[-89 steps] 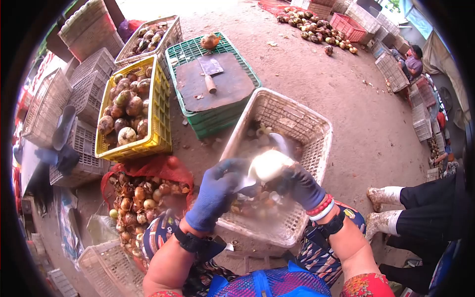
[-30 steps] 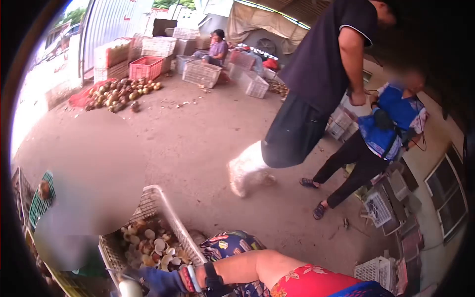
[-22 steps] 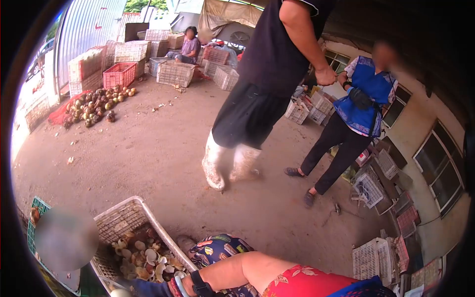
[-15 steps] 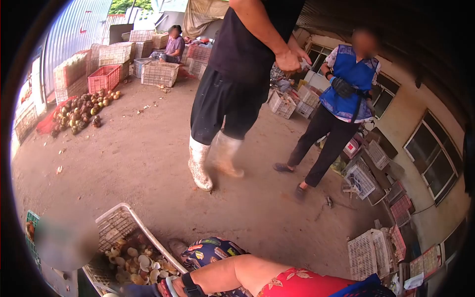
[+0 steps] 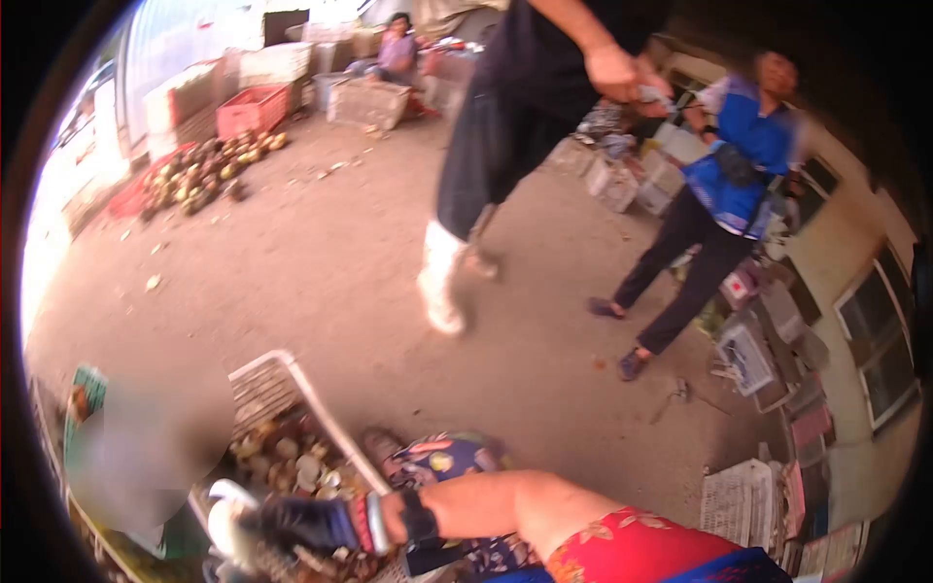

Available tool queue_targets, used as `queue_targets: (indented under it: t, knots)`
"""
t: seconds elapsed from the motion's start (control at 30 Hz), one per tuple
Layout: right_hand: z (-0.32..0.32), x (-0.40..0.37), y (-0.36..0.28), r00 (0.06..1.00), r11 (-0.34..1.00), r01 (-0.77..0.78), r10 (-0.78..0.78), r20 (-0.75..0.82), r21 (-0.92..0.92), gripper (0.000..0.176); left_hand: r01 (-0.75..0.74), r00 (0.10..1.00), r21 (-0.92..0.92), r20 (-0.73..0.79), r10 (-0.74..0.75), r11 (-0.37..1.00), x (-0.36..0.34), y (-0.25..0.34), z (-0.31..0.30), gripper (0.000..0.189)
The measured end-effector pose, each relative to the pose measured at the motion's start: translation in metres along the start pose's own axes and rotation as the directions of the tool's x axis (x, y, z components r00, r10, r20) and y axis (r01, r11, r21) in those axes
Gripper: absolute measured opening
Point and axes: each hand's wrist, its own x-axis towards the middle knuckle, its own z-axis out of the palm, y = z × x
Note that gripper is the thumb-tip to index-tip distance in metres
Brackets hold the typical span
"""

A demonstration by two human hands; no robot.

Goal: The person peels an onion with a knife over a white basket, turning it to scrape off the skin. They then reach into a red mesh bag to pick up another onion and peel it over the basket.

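Observation:
My right hand (image 5: 296, 523), in a dark glove with a band and a black strap at the wrist, reaches left over a pale plastic crate (image 5: 316, 398). Its fingers are closed on a white rounded piece (image 5: 231, 525), smeared by motion and much like a peeled coconut. Under the hand, the crate holds many brown and whitish shell pieces (image 5: 306, 464). Beside the crate, a knee in dark patterned cloth (image 5: 452, 455) shows behind my forearm. My left hand is outside the view.
A person in black with white boots (image 5: 442, 277) stands ahead; another in a blue vest (image 5: 734, 170) is to the right. A third sits far back among crates (image 5: 369, 102). Round brown fruit (image 5: 204, 175) lie heaped at left. Crates line the right wall (image 5: 743, 500).
My right hand has risen into fuller view, now with the white piece in it. The camera has turned, so the scene sits farther right. The person in boots has shifted their legs.

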Motion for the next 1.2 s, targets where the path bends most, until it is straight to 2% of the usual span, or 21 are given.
queue_targets:
  t: [0.03, 0.07, 0.13, 0.17, 0.2, 0.23, 0.27, 0.33, 0.4, 0.6, 0.67, 0.7, 0.8, 0.83, 0.9, 0.97, 1.0, 1.03, 1.13, 1.17, 1.2]
  knots:
    - [0.014, -0.003, -0.010, 0.995, 0.966, 0.004, 0.022, -0.098, 0.259, 0.048, -0.004, 0.999, 0.092, -0.036, 0.008, 0.996, -0.003, 0.011, 0.015, 0.024]
    - [0.009, -0.013, -0.026, 0.988, 0.960, -0.091, 0.120, -0.096, 0.264, 0.054, 0.021, 0.993, 0.023, 0.113, -0.024, 1.000, 0.029, -0.034, -0.040, 0.034]
    - [0.002, -0.011, -0.026, 0.977, 0.961, -0.052, 0.106, -0.187, 0.273, 0.065, -0.067, 0.989, 0.316, 0.144, 0.022, 0.946, 0.014, -0.023, -0.013, 0.045]
    - [0.009, -0.016, -0.046, 0.976, 0.921, -0.151, 0.198, -0.097, 0.360, 0.068, -0.159, 0.979, 0.413, 0.187, 0.087, 0.897, 0.018, -0.049, -0.024, 0.056]
    - [0.019, -0.016, -0.052, 0.972, 0.949, -0.085, 0.147, -0.186, 0.303, 0.069, -0.143, 0.974, 0.504, 0.224, 0.030, 0.852, 0.017, -0.045, -0.022, 0.065]
    - [0.029, -0.017, -0.057, 0.957, 0.972, -0.028, 0.094, -0.274, 0.235, 0.071, -0.300, 0.952, 0.720, 0.272, 0.144, 0.626, 0.017, -0.046, -0.026, 0.060]
    - [0.025, -0.015, -0.053, 0.968, 0.972, -0.033, 0.090, -0.236, 0.233, 0.073, -0.351, 0.936, 0.749, 0.259, 0.239, 0.562, 0.014, -0.036, -0.018, 0.048]
    - [0.020, -0.017, -0.046, 0.970, 0.985, -0.079, 0.111, -0.215, 0.154, 0.076, -0.181, 0.981, 0.686, 0.078, 0.176, 0.705, 0.013, -0.023, -0.014, 0.038]
    - [0.020, -0.018, -0.041, 0.963, 0.990, -0.102, 0.123, -0.240, 0.096, 0.077, -0.190, 0.967, 0.524, -0.044, 0.249, 0.830, 0.018, -0.027, -0.018, 0.020]
    - [0.014, -0.013, -0.022, 0.973, 0.988, -0.120, 0.136, -0.188, 0.094, 0.070, -0.176, 0.967, 0.117, -0.165, 0.194, 0.977, 0.013, -0.010, -0.012, 0.023]
    - [0.010, -0.011, -0.009, 0.984, 0.950, -0.029, -0.027, -0.175, -0.312, 0.066, -0.204, 0.965, 0.019, -0.164, 0.205, 0.979, 0.013, -0.016, -0.008, 0.029]
    - [0.010, -0.011, -0.002, 0.976, 0.771, 0.051, -0.172, -0.131, -0.635, 0.065, -0.184, 0.976, -0.009, -0.123, 0.181, 0.983, 0.013, -0.021, -0.007, 0.037]
    - [0.005, -0.009, 0.026, 0.971, 0.693, 0.006, -0.175, -0.160, -0.721, 0.064, -0.340, 0.938, 0.076, -0.047, 0.344, 0.937, 0.025, -0.055, -0.008, 0.041]
    - [0.013, -0.010, 0.025, 0.953, 0.455, 0.139, -0.303, -0.006, -0.879, 0.065, -0.380, 0.922, 0.116, -0.031, 0.385, 0.918, 0.025, -0.061, -0.011, 0.042]
    - [0.040, -0.009, 0.026, 0.950, 0.692, 0.154, -0.301, -0.087, -0.705, 0.057, -0.479, 0.863, 0.304, -0.009, 0.505, 0.824, 0.019, -0.055, -0.016, 0.049]
    - [0.049, -0.010, 0.008, 0.972, 0.824, 0.076, -0.187, -0.143, -0.562, 0.048, -0.447, 0.888, 0.197, -0.022, 0.460, 0.873, 0.006, -0.031, -0.014, 0.059]
    - [0.051, -0.007, -0.001, 0.973, 0.846, 0.005, -0.128, -0.194, -0.533, 0.041, -0.428, 0.899, 0.142, -0.029, 0.436, 0.892, 0.000, -0.019, -0.013, 0.065]
    - [0.053, -0.005, -0.010, 0.968, 0.865, -0.065, -0.068, -0.244, -0.498, 0.034, -0.501, 0.842, 0.382, 0.006, 0.540, 0.777, 0.003, -0.025, -0.022, 0.067]
    - [0.059, -0.001, -0.040, 0.924, 0.827, -0.274, 0.086, -0.372, -0.491, 0.025, -0.527, 0.810, 0.463, 0.021, 0.586, 0.712, -0.008, -0.026, -0.038, 0.068]
    - [0.047, -0.001, -0.034, 0.934, 0.764, -0.278, 0.075, -0.348, -0.582, 0.021, -0.479, 0.853, 0.333, -0.040, 0.520, 0.812, -0.015, -0.022, -0.041, 0.071]
    - [0.054, 0.000, -0.041, 0.902, 0.762, -0.384, 0.188, -0.390, -0.522, 0.020, -0.429, 0.889, 0.177, -0.089, 0.448, 0.886, -0.025, -0.012, -0.047, 0.074]
